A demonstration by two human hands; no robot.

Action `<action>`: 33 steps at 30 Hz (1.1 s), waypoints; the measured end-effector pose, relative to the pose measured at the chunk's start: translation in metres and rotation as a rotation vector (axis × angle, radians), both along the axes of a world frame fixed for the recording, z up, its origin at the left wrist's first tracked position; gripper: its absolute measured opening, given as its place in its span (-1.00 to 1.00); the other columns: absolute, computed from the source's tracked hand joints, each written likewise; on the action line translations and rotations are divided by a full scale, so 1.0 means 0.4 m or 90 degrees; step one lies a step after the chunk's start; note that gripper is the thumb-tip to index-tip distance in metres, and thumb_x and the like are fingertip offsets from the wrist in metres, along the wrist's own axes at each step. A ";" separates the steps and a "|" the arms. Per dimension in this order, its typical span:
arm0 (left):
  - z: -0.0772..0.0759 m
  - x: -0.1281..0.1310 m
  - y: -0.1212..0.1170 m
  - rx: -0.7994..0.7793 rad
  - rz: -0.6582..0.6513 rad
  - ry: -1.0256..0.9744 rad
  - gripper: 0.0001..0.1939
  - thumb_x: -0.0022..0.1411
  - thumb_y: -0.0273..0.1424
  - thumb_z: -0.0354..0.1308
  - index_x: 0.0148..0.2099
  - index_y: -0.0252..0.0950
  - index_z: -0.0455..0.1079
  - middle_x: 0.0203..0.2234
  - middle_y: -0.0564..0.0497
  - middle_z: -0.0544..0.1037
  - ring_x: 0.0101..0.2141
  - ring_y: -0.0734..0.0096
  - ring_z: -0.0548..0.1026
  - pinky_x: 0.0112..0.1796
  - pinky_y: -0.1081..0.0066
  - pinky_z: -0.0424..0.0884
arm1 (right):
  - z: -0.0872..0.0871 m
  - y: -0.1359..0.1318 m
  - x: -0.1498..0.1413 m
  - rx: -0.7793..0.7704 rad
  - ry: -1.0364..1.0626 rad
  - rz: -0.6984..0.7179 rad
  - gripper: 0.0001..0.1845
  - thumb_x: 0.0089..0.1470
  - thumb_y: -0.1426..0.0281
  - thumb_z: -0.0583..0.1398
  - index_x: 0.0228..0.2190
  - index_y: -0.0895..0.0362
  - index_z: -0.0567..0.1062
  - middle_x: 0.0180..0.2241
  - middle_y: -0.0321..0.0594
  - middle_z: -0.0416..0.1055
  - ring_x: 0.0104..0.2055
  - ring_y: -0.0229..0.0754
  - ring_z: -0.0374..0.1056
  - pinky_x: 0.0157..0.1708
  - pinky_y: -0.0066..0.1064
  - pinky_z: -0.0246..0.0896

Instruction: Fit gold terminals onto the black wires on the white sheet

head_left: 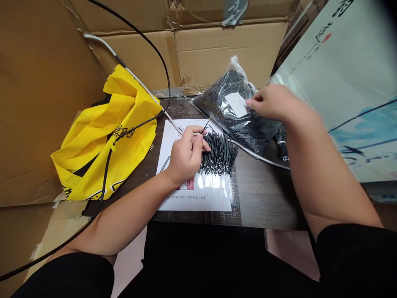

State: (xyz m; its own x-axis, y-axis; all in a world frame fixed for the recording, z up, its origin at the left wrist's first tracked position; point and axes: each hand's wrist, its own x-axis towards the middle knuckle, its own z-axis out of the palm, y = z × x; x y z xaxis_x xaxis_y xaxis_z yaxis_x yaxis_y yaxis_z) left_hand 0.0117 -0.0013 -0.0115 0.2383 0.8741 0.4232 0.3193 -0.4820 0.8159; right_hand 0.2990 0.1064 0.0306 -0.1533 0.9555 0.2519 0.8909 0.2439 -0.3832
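Between the thumb and fingers of my left hand [187,154] is a thin black wire [206,123], its pale yellowish tip pointing up and away. Just right of that hand lies a dense pile of short black wires [220,154] with shiny ends, on a printed white sheet [198,204]. My right hand [271,102] is at the clear plastic bag [231,82], fingers pinched together by the right edge of its white label [236,104]. Many small black pieces fill the bag. Whatever the right fingertips hold, if anything, is too small to make out.
A yellow plastic bag [124,120] lies crumpled at left. A white cable [263,159] and a black cable [107,169] cross the table [263,194]. Cardboard [229,54] walls the back and left; a pale printed panel [356,82] leans at right. A tied wire bundle [281,145] sits near my right forearm.
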 end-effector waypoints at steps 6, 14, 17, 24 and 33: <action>-0.003 0.003 0.002 -0.079 -0.032 -0.096 -0.79 0.45 -0.21 -0.10 -0.09 -0.24 0.19 -0.53 0.13 0.57 -0.47 0.60 0.54 -0.32 0.49 0.52 | -0.018 -0.003 -0.017 -0.166 -0.289 -0.083 -0.84 0.01 0.35 0.25 -0.37 0.12 0.64 -0.37 -0.08 0.52 -0.37 -0.16 0.33 -0.39 -0.29 0.14; 0.000 0.006 0.000 -0.105 -0.022 -0.155 -0.72 0.43 -0.11 -0.09 -0.20 -0.22 0.16 -0.56 0.13 0.58 -0.53 0.61 0.51 -0.40 0.50 0.48 | 0.017 -0.023 -0.022 -0.273 -0.356 -0.026 -0.80 -0.03 0.37 0.25 -0.31 0.08 0.63 -0.29 -0.16 0.53 -0.34 -0.16 0.34 -0.38 -0.31 0.13; -0.001 0.006 0.001 -0.107 -0.024 -0.143 -0.73 0.44 -0.13 -0.10 -0.12 -0.22 0.19 -0.53 0.12 0.60 -0.52 0.60 0.54 -0.38 0.49 0.49 | 0.015 -0.020 -0.025 -0.282 -0.367 -0.024 -0.80 -0.02 0.40 0.23 -0.31 0.10 0.63 -0.30 -0.16 0.53 -0.33 -0.15 0.35 -0.37 -0.31 0.14; -0.003 0.004 0.003 -0.127 -0.037 -0.121 -0.75 0.45 -0.19 -0.11 -0.01 -0.24 0.19 -0.41 0.05 0.64 -0.44 0.58 0.58 -0.30 0.45 0.50 | 0.019 -0.026 -0.032 -0.283 -0.393 -0.016 -0.78 0.02 0.41 0.23 -0.28 0.14 0.64 -0.28 -0.09 0.54 -0.27 -0.08 0.39 -0.32 -0.27 0.17; -0.005 -0.011 0.009 -0.061 -0.027 -0.065 -0.87 0.38 -0.39 -0.04 -0.22 -0.25 0.30 -0.55 0.13 0.31 -0.53 0.64 0.24 -0.46 0.46 0.19 | 0.030 -0.037 -0.039 -0.301 -0.421 -0.024 -0.83 0.01 0.36 0.21 -0.36 0.15 0.59 -0.37 -0.07 0.48 -0.36 -0.14 0.35 -0.39 -0.32 0.14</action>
